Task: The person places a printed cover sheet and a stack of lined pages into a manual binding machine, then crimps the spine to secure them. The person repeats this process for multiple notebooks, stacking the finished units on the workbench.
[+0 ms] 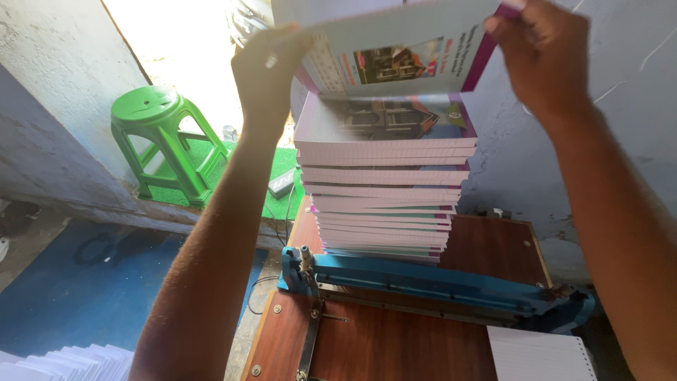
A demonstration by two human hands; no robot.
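Two hands gripping one notebook above a tall stack, top centre of the frame.

Left hand [266, 67] pinched on the left edge of the raised notebook [402, 53]; right hand [543, 53] clenched on its purple-spined right corner; cover held tilted, just over the stack of notebooks [384, 183] at centre. Best handled level, edges squared to the copy beneath, both sides lowered together, since the pile already sits unevenly and looks easy to topple. Directly below the stack, a blue hinged cutter bar [437, 282] across the brown wooden board [395, 346]; ruled, punched sheets [539, 356] at lower right; white paper fanned [70, 361] at lower left; green plastic stool [166, 137] at upper left; grey wall close behind, leaving little room.
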